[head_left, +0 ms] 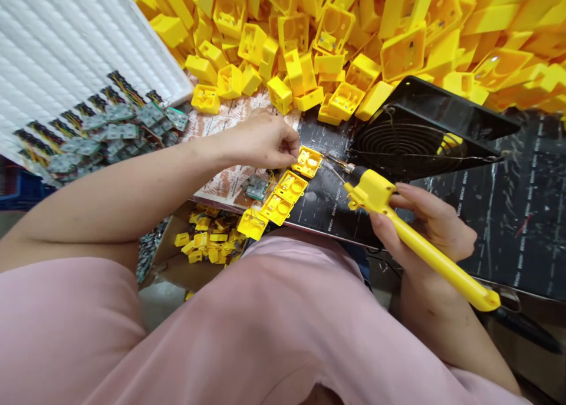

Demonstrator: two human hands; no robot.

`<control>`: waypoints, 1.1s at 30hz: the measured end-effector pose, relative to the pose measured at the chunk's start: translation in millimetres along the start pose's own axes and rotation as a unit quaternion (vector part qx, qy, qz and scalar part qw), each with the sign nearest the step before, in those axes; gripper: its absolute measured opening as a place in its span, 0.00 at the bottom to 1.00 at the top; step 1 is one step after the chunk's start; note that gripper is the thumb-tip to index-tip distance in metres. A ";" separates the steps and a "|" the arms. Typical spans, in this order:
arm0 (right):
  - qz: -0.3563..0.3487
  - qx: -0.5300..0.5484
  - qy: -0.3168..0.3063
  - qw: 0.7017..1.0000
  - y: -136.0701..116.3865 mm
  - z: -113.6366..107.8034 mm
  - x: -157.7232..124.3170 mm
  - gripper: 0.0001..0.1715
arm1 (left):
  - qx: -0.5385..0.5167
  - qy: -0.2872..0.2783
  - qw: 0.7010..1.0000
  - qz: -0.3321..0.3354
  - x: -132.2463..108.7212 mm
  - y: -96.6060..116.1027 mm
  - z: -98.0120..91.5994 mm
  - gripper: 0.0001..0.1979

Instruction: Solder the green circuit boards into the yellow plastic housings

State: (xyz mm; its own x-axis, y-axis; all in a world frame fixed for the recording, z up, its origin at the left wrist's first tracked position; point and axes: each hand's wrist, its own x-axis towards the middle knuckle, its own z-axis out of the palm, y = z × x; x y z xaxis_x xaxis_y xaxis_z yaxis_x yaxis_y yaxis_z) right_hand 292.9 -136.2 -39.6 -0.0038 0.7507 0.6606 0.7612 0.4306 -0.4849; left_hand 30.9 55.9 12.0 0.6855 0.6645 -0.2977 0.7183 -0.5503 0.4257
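Note:
My right hand is wrapped around a yellow soldering gun. Its metal tip points left, close to the right edge of an open yellow plastic case. At that case's left side, my left hand is closed in a pinch. What lies between those fingertips is too small to make out. A row of further open yellow cases runs down toward the table's front edge, with small metal parts inside. Beside the row lies a small green circuit board with thin wires.
A large heap of yellow cases fills the back. A black fan stands at right on the black tabletop. At left, circuit boards with wires rest on white foam. Below the edge, a cardboard box holds small yellow pieces.

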 end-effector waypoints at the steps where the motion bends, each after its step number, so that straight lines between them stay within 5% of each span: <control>1: -0.011 0.003 -0.009 1.000 -1.7 -0.5 3.0 0.29 | 0.034 -0.004 0.999 -0.010 -0.3 4.0 0.7 0.07; 6: -0.116 0.028 -0.056 0.991 -9.3 1.1 23.2 0.16 | 0.129 -0.028 0.990 -0.053 0.6 24.8 2.3 0.08; 10: -0.164 0.014 -0.074 0.984 -12.2 4.3 35.0 0.16 | 0.147 -0.039 0.986 -0.063 3.8 30.4 2.1 0.08; 23: -0.187 0.049 -0.134 0.972 -16.0 5.3 51.0 0.11 | 0.139 -0.017 0.989 -0.041 8.0 18.2 7.0 0.09; 33: -0.183 0.022 -0.102 0.977 -15.1 0.1 48.6 0.11 | 0.163 -0.027 0.984 -0.064 8.4 24.7 4.9 0.10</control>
State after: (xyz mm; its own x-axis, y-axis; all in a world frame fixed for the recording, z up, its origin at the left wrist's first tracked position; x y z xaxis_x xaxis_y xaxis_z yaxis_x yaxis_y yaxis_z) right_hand 281.1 -106.1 -0.3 -0.4040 0.6241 0.6688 0.6562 0.7071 -0.2634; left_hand 55.1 45.4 15.8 0.5854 0.7161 -0.3801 0.7934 -0.6024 0.0872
